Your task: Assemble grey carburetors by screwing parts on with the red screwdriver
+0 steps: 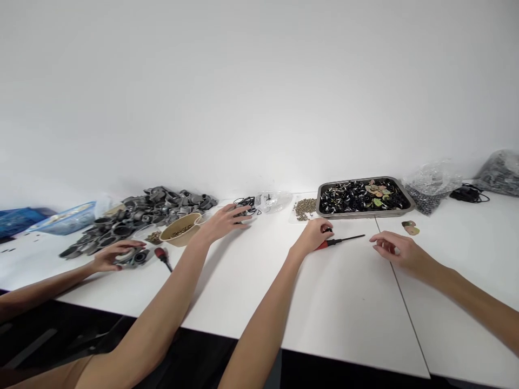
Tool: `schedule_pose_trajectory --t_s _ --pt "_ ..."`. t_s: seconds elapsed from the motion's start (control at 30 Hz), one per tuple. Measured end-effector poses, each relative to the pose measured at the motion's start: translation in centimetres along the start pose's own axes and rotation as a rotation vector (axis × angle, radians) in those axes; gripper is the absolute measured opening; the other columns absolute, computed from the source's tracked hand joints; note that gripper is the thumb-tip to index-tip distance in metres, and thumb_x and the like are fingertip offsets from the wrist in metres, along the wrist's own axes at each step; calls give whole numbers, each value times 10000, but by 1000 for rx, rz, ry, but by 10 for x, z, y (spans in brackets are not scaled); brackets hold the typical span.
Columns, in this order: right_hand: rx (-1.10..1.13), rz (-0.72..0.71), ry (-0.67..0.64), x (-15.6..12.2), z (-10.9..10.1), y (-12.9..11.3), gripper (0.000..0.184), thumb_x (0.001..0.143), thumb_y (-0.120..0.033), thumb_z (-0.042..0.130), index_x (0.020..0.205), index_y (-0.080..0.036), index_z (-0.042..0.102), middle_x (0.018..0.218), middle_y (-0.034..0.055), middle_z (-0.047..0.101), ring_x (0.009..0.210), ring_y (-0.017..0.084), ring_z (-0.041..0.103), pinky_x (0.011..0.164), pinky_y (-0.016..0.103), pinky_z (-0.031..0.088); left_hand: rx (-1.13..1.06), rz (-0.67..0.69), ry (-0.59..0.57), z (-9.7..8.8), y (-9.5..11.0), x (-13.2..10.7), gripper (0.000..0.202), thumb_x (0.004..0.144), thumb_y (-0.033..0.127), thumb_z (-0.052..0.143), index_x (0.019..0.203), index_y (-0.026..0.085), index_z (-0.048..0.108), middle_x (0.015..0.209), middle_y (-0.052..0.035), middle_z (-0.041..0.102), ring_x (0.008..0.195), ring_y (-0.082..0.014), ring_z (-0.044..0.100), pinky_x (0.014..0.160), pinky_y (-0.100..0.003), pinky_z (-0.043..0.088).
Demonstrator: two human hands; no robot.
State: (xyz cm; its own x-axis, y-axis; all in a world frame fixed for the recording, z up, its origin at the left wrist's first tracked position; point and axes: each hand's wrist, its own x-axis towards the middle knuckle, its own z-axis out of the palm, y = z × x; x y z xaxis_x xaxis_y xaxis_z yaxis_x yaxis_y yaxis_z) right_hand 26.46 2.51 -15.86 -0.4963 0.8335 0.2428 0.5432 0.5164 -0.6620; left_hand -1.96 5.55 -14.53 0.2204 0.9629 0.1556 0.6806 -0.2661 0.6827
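While left hand [314, 237] pinches a black part [327, 230] beside a screwdriver [337, 241], right hand [401, 252] gapes.

white table [344, 308]: heaped gray parts [121, 229], tan bowl [173, 237], metal tray [365, 215], red-black screwdriver [337, 241], discs [411, 229]

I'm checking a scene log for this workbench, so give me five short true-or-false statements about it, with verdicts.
1. The metal tray holds many black parts. True.
2. The person's right hand is gripping the screwdriver with the red handle and black shaft. False: that screwdriver lies at the left hand; nothing shows in the right hand.
3. The left hand has a small black part at its fingers. True.
4. The gray parts are all stacked inside the tan bowl. False: they lie heaped beside it; the bowl holds small brassy pieces.
5. Only two hands are in view. False: a co-worker's two hands show as well.
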Motion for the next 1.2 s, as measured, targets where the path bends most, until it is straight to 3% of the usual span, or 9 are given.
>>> schedule_pose_trajectory --t_s 0.17,0.33,0.5,0.63,0.8,1.0,1.13,1.2 --pt "35 25 29 3 1 5 344 917 -519 472 1000 -231 643 783 43 616 641 140 526 584 277 472 -1 -1 25 -6 3 0 208 786 343 654 880 166 705 888 -61 679 755 -157 579 694 -285 463" --pt "111 99 27 9 2 3 362 893 -523 476 968 -210 641 716 28 579 591 132 487 561 270 428 76 -45 218 -26 3 1 195 859 248 534 939 163 690 990 -82 686 856 -164 602 802 -303 490" --pt "195 130 6 11 2 4 386 885 -536 461 971 -198 626 714 20 546 623 133 471 578 260 394 274 -211 417 -75 -16 9 272 863 203 469 1067 138 635 1079 -123 643 960 -215 587 906 -378 481" --pt "214 121 0 12 3 6 368 889 -521 456 960 -199 621 697 8 528 613 125 459 575 248 375 495 -372 484 -123 -39 11 383 774 220 574 1144 126 594 1202 -189 559 1227 -360 450 1060 -509 341" --pt "208 85 -6 15 7 8 315 896 -467 460 942 -197 617 686 1 538 596 118 456 571 244 357 640 -612 536 -162 -69 -9 511 772 337 589 1221 105 514 1354 -277 402 1318 -516 274 989 -653 284" --pt "222 75 -21 16 9 11 306 897 -445 454 944 -188 614 699 2 551 598 114 461 578 240 352 612 -735 553 -161 -96 -34 466 800 399 533 1192 146 521 1270 -247 466 1197 -473 448 883 -555 431" --pt "234 94 -29 15 8 8 298 891 -435 455 933 -187 615 689 -1 538 605 112 459 572 232 350 577 -705 624 -156 -93 -43 451 817 423 487 1159 134 533 1265 -253 467 1214 -477 445 884 -549 456" --pt "244 103 -37 15 6 6 287 889 -426 456 913 -187 612 670 -8 517 598 107 442 553 223 324 530 -664 623 -157 -86 -46 464 807 455 498 1121 118 547 1144 -228 544 1143 -452 516 858 -539 484"
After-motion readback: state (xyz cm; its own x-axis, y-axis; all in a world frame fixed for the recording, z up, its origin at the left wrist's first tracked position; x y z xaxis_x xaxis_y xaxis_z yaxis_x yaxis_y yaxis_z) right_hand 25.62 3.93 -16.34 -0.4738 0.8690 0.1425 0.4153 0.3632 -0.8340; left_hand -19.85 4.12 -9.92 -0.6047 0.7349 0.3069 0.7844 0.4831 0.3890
